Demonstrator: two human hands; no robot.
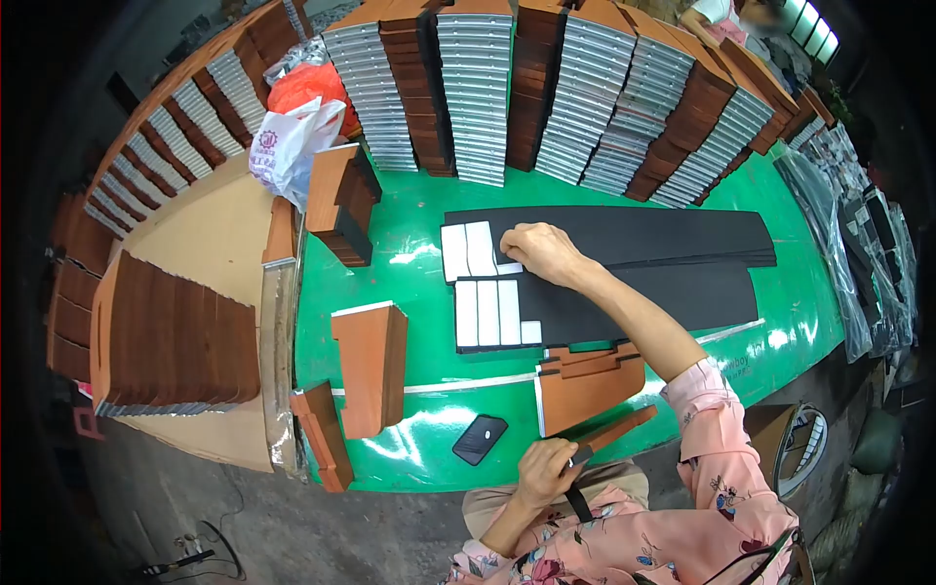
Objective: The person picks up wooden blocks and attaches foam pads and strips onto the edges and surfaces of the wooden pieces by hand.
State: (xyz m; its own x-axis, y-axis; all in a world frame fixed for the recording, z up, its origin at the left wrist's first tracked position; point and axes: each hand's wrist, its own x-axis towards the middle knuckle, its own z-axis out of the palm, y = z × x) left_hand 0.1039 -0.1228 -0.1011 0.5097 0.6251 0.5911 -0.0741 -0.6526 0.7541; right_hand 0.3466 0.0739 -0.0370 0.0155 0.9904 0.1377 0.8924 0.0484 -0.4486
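My right hand (pixel 544 253) reaches over two stacks of long black sheets. Its fingers are pinched at the edge of a white patch (pixel 481 249) at the left end of the far black sheet (pixel 624 234). The near black sheet (pixel 663 302) carries similar white patches (pixel 487 314). My left hand (pixel 548 473), at the table's front edge, is closed around the end of a brown wood-coloured panel (pixel 619 429). A dark strip (pixel 578 503) hangs below that hand. Just beyond lie stacked brown panels (pixel 590 392).
Tall stacks of brown and silver-edged panels (pixel 475 97) line the back of the green table (pixel 429 375). Brown blocks (pixel 372 370) and a phone (pixel 480 440) lie at left. Plastic bags (pixel 292 136) sit back left. Another person (pixel 726 21) is at the back right.
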